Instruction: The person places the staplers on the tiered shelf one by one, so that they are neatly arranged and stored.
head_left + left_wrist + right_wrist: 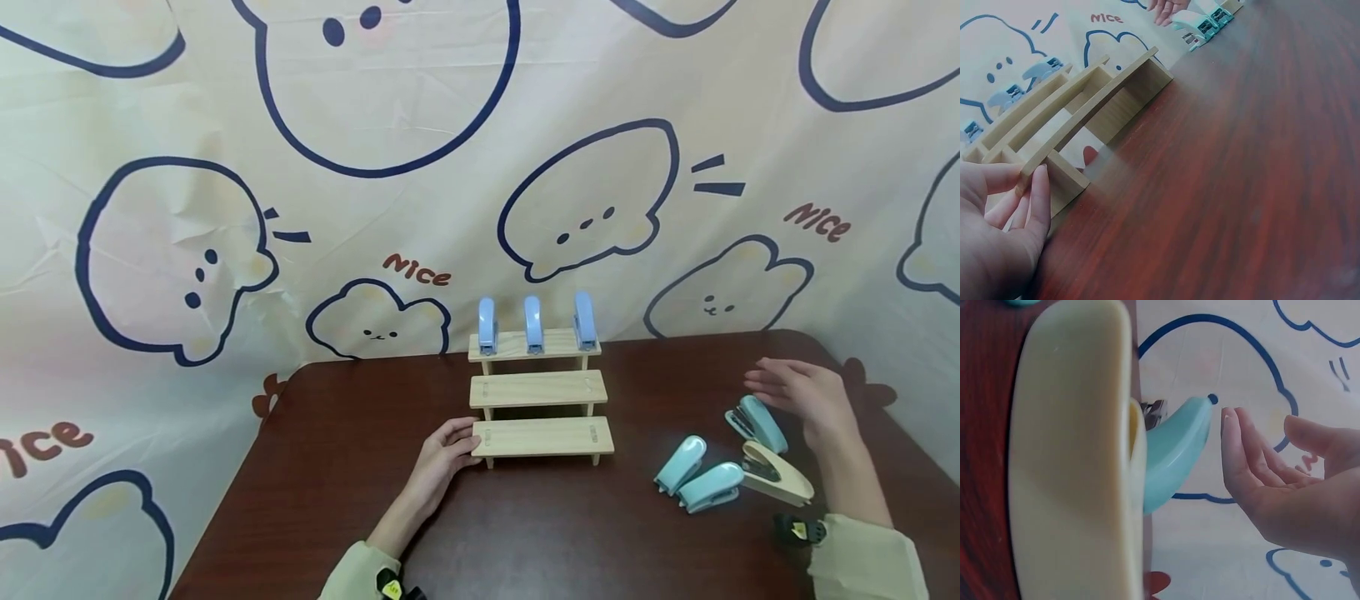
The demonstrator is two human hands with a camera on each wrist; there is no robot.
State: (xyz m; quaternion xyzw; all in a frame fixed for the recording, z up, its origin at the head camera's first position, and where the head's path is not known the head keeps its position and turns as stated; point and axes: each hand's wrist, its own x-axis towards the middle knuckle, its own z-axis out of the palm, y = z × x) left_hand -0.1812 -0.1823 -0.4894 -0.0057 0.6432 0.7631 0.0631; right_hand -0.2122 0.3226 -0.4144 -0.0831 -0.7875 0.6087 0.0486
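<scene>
A three-tier wooden shelf [540,389] stands on the table, three blue staplers [533,323] in a row on its top tier. My left hand [441,461] pinches the left end of the lowest tier between thumb and fingers, plain in the left wrist view. To the right, my right hand [813,402] hovers with loosely bent fingers and holds nothing. Just below it lies a teal stapler [761,425], apart from the fingers in the right wrist view. A cream stapler [780,477] and two more teal staplers [712,487] lie close by.
The dark reddish-brown table [540,533] meets a cloth backdrop [405,225] with bear drawings behind and at both sides. The middle tier [538,388] and lowest tier [543,437] of the shelf carry nothing.
</scene>
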